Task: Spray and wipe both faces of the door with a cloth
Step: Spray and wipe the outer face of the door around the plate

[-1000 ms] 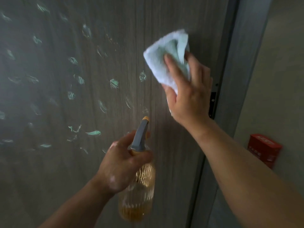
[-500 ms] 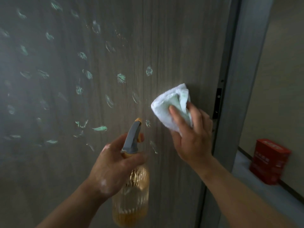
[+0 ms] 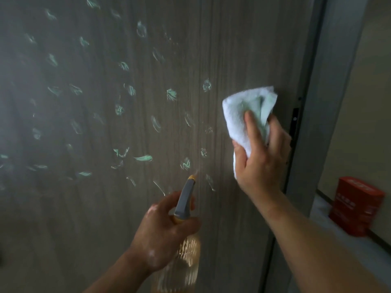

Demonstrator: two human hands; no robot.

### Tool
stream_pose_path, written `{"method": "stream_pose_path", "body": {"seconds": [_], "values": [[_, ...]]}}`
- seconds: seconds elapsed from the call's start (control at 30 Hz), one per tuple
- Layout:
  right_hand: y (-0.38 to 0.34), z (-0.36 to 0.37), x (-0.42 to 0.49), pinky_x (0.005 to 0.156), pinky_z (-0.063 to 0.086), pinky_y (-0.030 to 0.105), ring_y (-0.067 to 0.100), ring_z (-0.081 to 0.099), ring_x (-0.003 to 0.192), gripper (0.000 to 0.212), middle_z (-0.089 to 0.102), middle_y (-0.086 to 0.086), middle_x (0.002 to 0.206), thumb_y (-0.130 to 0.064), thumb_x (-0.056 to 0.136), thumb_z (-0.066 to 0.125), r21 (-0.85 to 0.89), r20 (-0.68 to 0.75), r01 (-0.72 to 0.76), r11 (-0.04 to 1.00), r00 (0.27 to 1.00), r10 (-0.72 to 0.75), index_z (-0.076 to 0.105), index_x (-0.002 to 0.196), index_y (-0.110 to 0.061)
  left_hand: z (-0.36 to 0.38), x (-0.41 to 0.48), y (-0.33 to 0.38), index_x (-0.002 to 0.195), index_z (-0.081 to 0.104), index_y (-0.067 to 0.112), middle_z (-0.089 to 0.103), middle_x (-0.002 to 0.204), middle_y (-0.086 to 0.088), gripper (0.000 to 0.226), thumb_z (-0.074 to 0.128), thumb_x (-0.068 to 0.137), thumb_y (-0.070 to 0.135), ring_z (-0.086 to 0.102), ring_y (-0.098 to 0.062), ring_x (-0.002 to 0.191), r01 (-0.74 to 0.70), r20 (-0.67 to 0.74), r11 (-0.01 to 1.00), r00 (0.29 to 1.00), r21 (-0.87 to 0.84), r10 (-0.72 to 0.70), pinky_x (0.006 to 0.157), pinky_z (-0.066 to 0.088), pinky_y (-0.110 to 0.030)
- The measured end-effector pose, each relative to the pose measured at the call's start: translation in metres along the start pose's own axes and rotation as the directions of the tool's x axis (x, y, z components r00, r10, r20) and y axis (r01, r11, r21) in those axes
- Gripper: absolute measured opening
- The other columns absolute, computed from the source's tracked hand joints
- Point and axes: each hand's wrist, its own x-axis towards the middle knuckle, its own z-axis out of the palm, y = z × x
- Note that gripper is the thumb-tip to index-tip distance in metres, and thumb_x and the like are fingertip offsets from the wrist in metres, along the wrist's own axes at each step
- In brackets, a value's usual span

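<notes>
A grey-brown wood-grain door [image 3: 232,49] fills most of the view, its face dotted with several pale green smudges [image 3: 171,94]. My right hand [image 3: 261,163] presses a folded white and pale green cloth [image 3: 239,115] flat against the door near its right edge. My left hand [image 3: 163,233] grips a ribbed amber spray bottle [image 3: 188,256] with a grey trigger head and orange nozzle [image 3: 187,197] aimed at the door. The bottle's base is out of view.
The door's edge with a dark latch plate [image 3: 294,123] meets a grey frame [image 3: 325,102] on the right. Beyond it stands a red box [image 3: 357,208] on a pale floor against a beige wall [image 3: 368,92].
My right hand swept the cloth down the door from high up, then a little back up and to the right. The spray bottle in my left hand stayed roughly in place.
</notes>
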Motion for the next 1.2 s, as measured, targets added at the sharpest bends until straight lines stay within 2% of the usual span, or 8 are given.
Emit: {"method": "stream_pose_path", "body": {"seconds": [0.1, 0.2, 0.33, 0.43, 0.73, 0.87, 1.03, 1.2], "values": [[-0.008, 0.001, -0.074, 0.101, 0.043, 0.053, 0.047, 0.051, 0.12, 0.055, 0.045, 0.022, 0.144, -0.027, 0.096, 0.066, 0.022, 0.074, 0.01, 1.0, 0.997, -0.011, 0.052, 0.149, -0.023, -0.005, -0.004, -0.009, 0.09, 0.069, 0.015, 0.062, 0.073, -0.016, 0.025, 0.081, 0.068, 0.015, 0.05, -0.012, 0.055, -0.011, -0.022, 1.0, 1.0, -0.014, 0.011, 0.053, 0.044, -0.022], [-0.029, 0.008, -0.134, 0.095, 0.044, 0.05, 0.042, 0.054, 0.114, 0.047, 0.047, 0.014, 0.144, -0.033, 0.101, 0.055, 0.027, 0.147, 0.178, 0.984, 0.973, -0.18, 0.05, 0.148, -0.033, -0.013, -0.009, -0.017, 0.098, 0.072, 0.024, 0.062, 0.066, -0.01, 0.037, 0.078, 0.061, 0.027, 0.05, -0.012, 0.055, -0.013, -0.075, 1.0, 0.997, 0.011, 0.013, 0.054, 0.044, -0.023], [-0.034, 0.016, -0.131, 0.085, 0.049, 0.048, 0.033, 0.056, 0.115, 0.052, 0.053, 0.009, 0.143, -0.038, 0.099, 0.068, 0.002, 0.165, 0.355, 0.935, 0.922, -0.351, 0.048, 0.147, -0.036, -0.026, -0.011, -0.017, 0.097, 0.074, 0.038, 0.061, 0.059, -0.008, 0.037, 0.078, 0.062, 0.028, 0.051, -0.013, 0.052, -0.012, -0.09, 1.0, 0.996, -0.019, 0.01, 0.051, 0.044, -0.022], [-0.042, 0.016, -0.087, 0.089, 0.044, 0.047, 0.037, 0.056, 0.112, 0.042, 0.06, 0.013, 0.138, -0.033, 0.101, 0.063, 0.002, 0.117, 0.288, 0.958, 0.951, -0.286, 0.061, 0.144, -0.031, -0.033, -0.009, -0.009, 0.098, 0.074, 0.035, 0.054, 0.057, 0.003, 0.039, 0.077, 0.06, 0.027, 0.046, -0.011, 0.051, -0.021, -0.09, 1.0, 0.996, -0.022, 0.018, 0.05, 0.042, -0.02], [-0.068, 0.02, 0.094, 0.097, 0.039, 0.041, 0.036, 0.053, 0.122, 0.055, 0.052, 0.013, 0.149, -0.035, 0.097, 0.067, -0.026, -0.059, -0.014, 1.0, 0.998, 0.012, 0.055, 0.149, -0.027, -0.055, 0.006, 0.031, 0.107, 0.071, 0.031, 0.059, 0.08, -0.031, 0.042, 0.079, 0.066, 0.025, 0.058, -0.037, 0.06, -0.083, -0.04, 0.996, 0.996, -0.038, 0.082, 0.061, 0.052, -0.048], [-0.069, 0.02, 0.024, 0.092, 0.041, 0.046, 0.04, 0.053, 0.115, 0.052, 0.054, 0.015, 0.143, -0.028, 0.097, 0.065, -0.003, 0.014, 0.097, 0.995, 0.995, -0.097, 0.056, 0.148, -0.027, -0.062, 0.002, 0.03, 0.106, 0.072, 0.031, 0.067, 0.084, -0.028, 0.042, 0.08, 0.065, 0.026, 0.064, -0.051, 0.076, -0.096, -0.103, 0.995, 0.99, -0.026, 0.092, 0.07, 0.055, -0.061], [-0.06, 0.017, -0.079, 0.086, 0.049, 0.047, 0.034, 0.057, 0.113, 0.042, 0.057, 0.01, 0.145, -0.033, 0.105, 0.056, 0.008, 0.185, 0.368, 0.93, 0.913, -0.363, 0.051, 0.146, -0.035, -0.066, -0.004, 0.019, 0.097, 0.073, 0.045, 0.076, 0.079, -0.006, 0.037, 0.087, 0.073, 0.021, 0.072, -0.023, 0.068, -0.101, -0.135, 0.995, 0.985, 0.026, 0.104, 0.068, 0.059, -0.044], [-0.059, 0.018, -0.031, 0.087, 0.044, 0.046, 0.036, 0.056, 0.112, 0.047, 0.059, 0.012, 0.142, -0.028, 0.098, 0.064, -0.017, 0.134, 0.308, 0.951, 0.943, -0.303, 0.06, 0.144, -0.033, -0.065, 0.0, 0.029, 0.1, 0.074, 0.035, 0.071, 0.083, -0.019, 0.04, 0.081, 0.062, 0.027, 0.066, -0.033, 0.064, -0.089, -0.141, 0.996, 0.986, -0.029, 0.084, 0.067, 0.057, -0.051]]}}
